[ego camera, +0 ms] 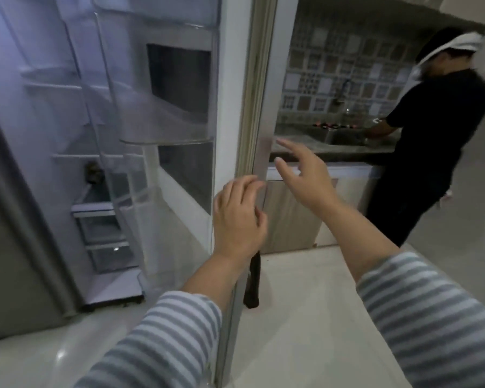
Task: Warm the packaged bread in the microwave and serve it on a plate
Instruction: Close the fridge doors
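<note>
Hands: both up at the fridge door's edge, and neither one has anything in it.
Left hand [240, 217]: fingers loosely bent and spread, hanging just in front of the door's outer edge; contact with it, can't tell.
Right hand [305, 175]: fingers straight and fanned wide, reaching past the edge on the kitchen side, fingertips near the metal strip.
Sleeves: grey-and-white stripes on both forearms, pushed up from the wrists.
Packaged bread: nowhere to be seen from this head view, not on the shelves that show, not in either hand.
Fridge door [233, 113]: swung wide open, its inner side facing us, clear door bins [163, 130] stacked up it.
Fridge interior [67, 113]: lit a cool white, shelves on the left, two drawers [104, 239] low down; a small dark thing on one shelf, too blurred to name.
Floor [305, 317]: pale glossy tiles.
Counter [342, 148]: dark stone top beyond the door, sink set in it, patterned tiles [345, 68] on the wall behind.
Second person [431, 141]: in black, standing at that sink, arms down towards it.
</note>
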Demonstrator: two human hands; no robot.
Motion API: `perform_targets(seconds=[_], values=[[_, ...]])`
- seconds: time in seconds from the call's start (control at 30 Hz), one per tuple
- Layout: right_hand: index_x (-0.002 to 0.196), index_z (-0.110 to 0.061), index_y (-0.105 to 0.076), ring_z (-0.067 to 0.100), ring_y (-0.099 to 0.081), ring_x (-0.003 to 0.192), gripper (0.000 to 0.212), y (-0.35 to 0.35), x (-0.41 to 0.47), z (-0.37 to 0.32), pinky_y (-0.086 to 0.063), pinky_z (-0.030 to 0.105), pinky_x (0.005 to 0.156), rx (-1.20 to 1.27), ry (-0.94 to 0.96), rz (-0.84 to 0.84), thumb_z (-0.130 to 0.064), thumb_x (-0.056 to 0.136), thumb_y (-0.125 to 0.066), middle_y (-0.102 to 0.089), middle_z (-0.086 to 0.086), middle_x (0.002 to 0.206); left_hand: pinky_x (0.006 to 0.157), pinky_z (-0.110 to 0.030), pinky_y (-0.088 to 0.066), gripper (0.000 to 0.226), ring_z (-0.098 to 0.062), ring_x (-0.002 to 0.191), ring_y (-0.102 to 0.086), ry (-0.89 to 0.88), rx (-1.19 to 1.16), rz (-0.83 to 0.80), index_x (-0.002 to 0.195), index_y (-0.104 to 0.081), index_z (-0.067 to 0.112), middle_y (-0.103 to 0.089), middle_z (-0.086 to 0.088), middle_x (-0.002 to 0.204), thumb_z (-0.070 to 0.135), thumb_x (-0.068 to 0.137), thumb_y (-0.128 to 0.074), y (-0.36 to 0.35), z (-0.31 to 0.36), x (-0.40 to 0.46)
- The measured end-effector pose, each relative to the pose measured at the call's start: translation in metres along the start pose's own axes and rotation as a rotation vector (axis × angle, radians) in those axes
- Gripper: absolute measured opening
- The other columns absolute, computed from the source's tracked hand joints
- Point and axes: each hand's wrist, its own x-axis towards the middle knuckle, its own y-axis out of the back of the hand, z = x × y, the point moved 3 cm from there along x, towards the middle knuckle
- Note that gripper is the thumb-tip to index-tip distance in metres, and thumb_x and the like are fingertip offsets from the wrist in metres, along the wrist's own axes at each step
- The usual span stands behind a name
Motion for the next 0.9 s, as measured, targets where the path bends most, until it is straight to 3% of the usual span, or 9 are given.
perform_targets(seconds=[0.17, 0.3, 0.4, 0.53, 0.7, 0.9], values=[[0.152, -0.027, -0.011, 0.019, -0.011, 0.147, 0.073, 0.002, 0.028, -0.037, -0.019, 0.044, 0.117, -0.019, 0.194, 0.09, -0.05, 0.093, -0.048, -0.01, 0.001, 0.161, 0.117, -0.052, -0.017, 0.081, -0.023, 0.146, -0.011, 0.1, 0.291, 0.096, 0.144, -0.028, 0.019, -0.025, -0.005, 0.154, 0.024, 0.073, -0.066, 0.033, -0.005, 0.022], [0.151, -0.031, 0.002, 0.027, 0.01, 0.147, 0.082, 0.003, 0.042, -0.052, -0.01, 0.056, 0.117, -0.276, 0.35, 0.134, -0.059, 0.09, -0.044, 0.014, 0.009, 0.16, 0.117, -0.052, 0.008, 0.114, -0.022, 0.143, 0.025, 0.198, 0.434, -0.025, 0.152, 0.006, 0.018, 0.016, -0.006, 0.159, 0.045, 0.073, -0.071, 0.034, -0.015, 0.035], [0.152, -0.03, -0.003, 0.037, 0.009, 0.146, 0.079, -0.005, 0.048, -0.056, -0.002, 0.063, 0.114, -0.523, 0.466, 0.194, -0.066, 0.089, -0.035, 0.006, 0.02, 0.159, 0.114, -0.051, 0.017, 0.12, -0.025, 0.14, 0.032, 0.225, 0.517, -0.073, 0.15, 0.018, 0.018, 0.033, -0.006, 0.153, 0.063, 0.074, -0.064, 0.027, -0.02, 0.037], [0.151, -0.031, -0.016, 0.038, 0.001, 0.144, 0.07, -0.02, 0.052, -0.06, -0.006, 0.064, 0.113, -0.685, 0.665, 0.303, -0.065, 0.092, -0.033, -0.01, 0.022, 0.157, 0.114, -0.05, 0.019, 0.119, -0.025, 0.142, 0.03, 0.214, 0.557, -0.067, 0.149, 0.021, 0.017, 0.034, -0.005, 0.153, 0.076, 0.074, -0.05, 0.023, -0.034, 0.037], [0.15, -0.034, -0.019, 0.042, 0.005, 0.141, 0.067, -0.031, 0.057, -0.063, -0.006, 0.068, 0.11, -0.668, 0.732, 0.335, -0.063, 0.093, -0.037, -0.015, 0.019, 0.157, 0.111, -0.05, 0.022, 0.119, -0.026, 0.141, 0.03, 0.185, 0.604, -0.063, 0.148, 0.022, 0.018, 0.033, -0.003, 0.154, 0.084, 0.069, -0.036, 0.023, -0.051, 0.038], [0.149, -0.033, -0.021, 0.041, 0.012, 0.139, 0.064, -0.038, 0.05, -0.081, -0.005, 0.072, 0.108, -0.654, 0.711, 0.31, -0.062, 0.094, -0.034, -0.013, 0.018, 0.157, 0.11, -0.049, 0.025, 0.125, -0.026, 0.141, 0.031, 0.188, 0.613, -0.057, 0.15, 0.019, 0.021, 0.031, 0.0, 0.155, 0.085, 0.063, -0.044, 0.042, -0.063, 0.034]])
